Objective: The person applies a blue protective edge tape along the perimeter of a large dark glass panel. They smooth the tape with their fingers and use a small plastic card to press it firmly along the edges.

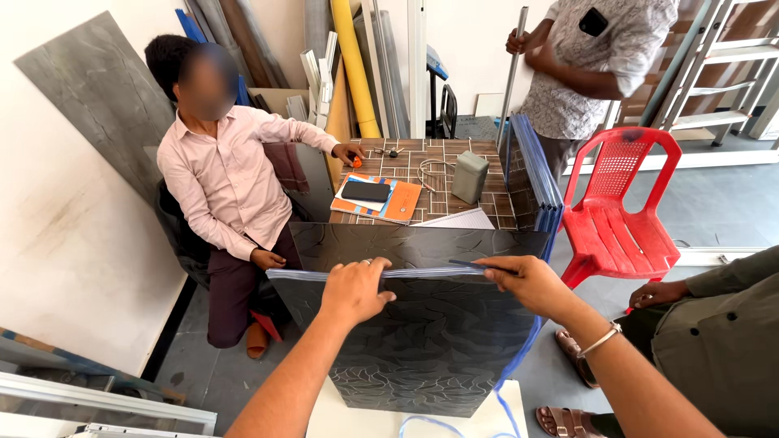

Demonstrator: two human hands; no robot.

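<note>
I hold a large dark grey tile point(430, 341) with a leaf-like relief upright in front of me. My left hand point(355, 289) grips its top edge left of the middle. My right hand point(529, 280) pinches the same edge further right, where a blue plastic strip point(422, 272) runs along the rim. A second dark tile point(406, 245) stands just behind it. A loose blue strap point(511, 381) hangs down the tile's right side.
A seated person in a pink shirt point(223, 178) is at the left beside a tiled table point(422, 166) with a notebook, phone and small grey box. Someone stands at the back holding a metal bar point(511, 65). A red plastic chair point(621, 211) and another seated person's arm point(714, 324) are at the right.
</note>
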